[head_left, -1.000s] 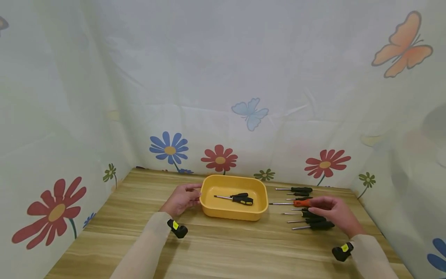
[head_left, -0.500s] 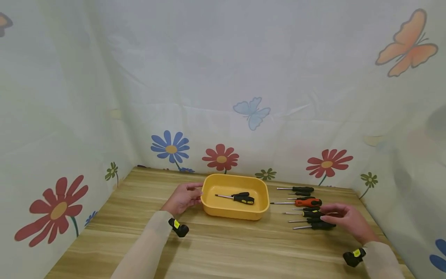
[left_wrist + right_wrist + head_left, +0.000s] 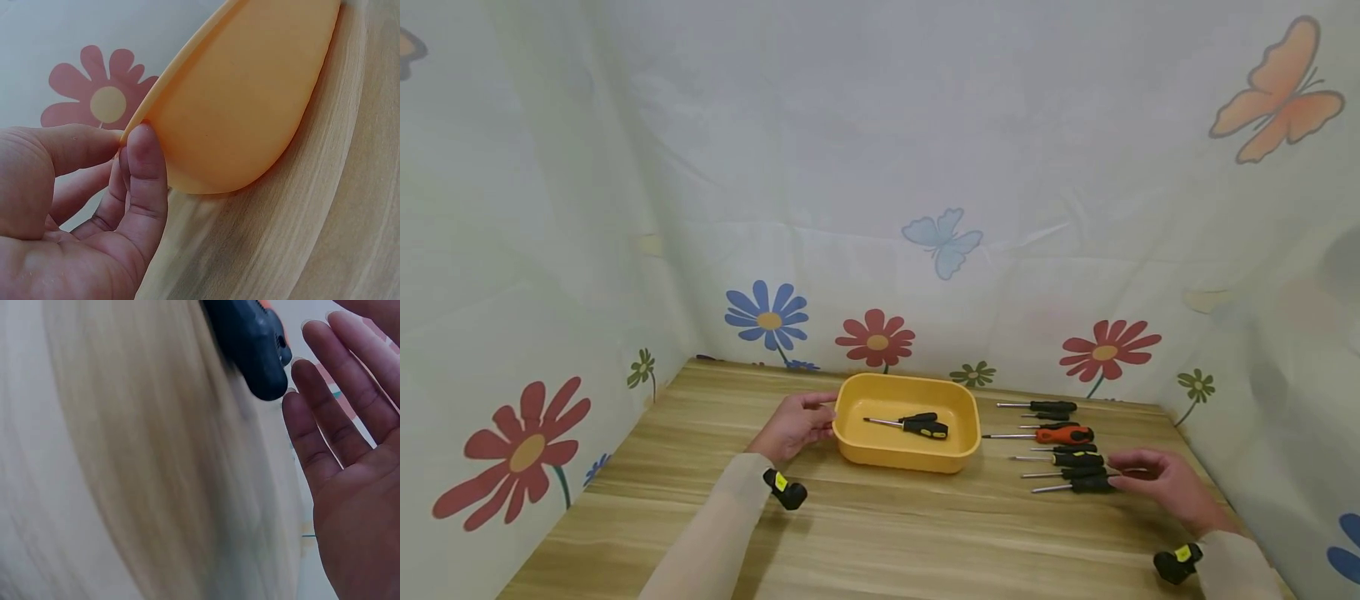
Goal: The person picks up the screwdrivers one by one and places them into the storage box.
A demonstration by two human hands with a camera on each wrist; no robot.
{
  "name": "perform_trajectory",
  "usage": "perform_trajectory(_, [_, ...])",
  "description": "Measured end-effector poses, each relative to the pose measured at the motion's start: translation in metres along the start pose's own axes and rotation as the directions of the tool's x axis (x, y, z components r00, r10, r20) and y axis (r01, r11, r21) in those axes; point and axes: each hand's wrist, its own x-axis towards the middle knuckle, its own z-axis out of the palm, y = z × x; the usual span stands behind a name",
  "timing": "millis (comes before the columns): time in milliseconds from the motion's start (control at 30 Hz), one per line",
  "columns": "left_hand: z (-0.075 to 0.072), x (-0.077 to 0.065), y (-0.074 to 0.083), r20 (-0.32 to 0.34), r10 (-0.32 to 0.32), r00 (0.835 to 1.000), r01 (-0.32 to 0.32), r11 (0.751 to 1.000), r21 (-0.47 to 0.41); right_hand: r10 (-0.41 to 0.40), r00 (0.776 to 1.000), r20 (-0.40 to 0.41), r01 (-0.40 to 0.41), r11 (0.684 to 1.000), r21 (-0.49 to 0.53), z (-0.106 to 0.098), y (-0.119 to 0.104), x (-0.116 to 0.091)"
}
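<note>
My left hand point(image 3: 797, 427) is at the left end of a yellow plastic bin point(image 3: 906, 460), and its thumb and fingertips pinch the rim in the left wrist view. Two black-handled screwdrivers point(image 3: 925, 429) lie inside the bin. On the right, several screwdrivers lie in a column with their shafts pointing left; one has an orange handle point(image 3: 1063, 435). My right hand point(image 3: 1168, 487) is beside the handle end of the nearest black screwdriver point(image 3: 1090, 484). Its fingers are extended in the right wrist view, with the tips close to a black handle point(image 3: 265, 375).
The wooden table point(image 3: 925, 533) ends at a white curtain point(image 3: 820, 150) printed with flowers and butterflies, behind and on both sides. Black wrist cameras point(image 3: 1177, 564) are strapped over both sleeves.
My right hand has moved from beside the orange-handled screwdriver toward the near, right end of the column, uncovering several handles. My left hand has stayed at the bin.
</note>
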Motion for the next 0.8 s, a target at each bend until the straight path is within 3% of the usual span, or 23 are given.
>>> perform_trajectory(567, [0.001,0.000,-0.001,-0.011,-0.010,1.000,0.009,1.000,-0.002,0.017,0.999,0.034,-0.015,0.999,-0.035,0.001,0.011,0.000])
perform_trajectory(800, [0.000,0.001,0.000,-0.014,-0.014,1.000,0.013,1.000,-0.007,-0.022,0.999,0.048,0.025,0.997,-0.070,0.005,0.007,0.001])
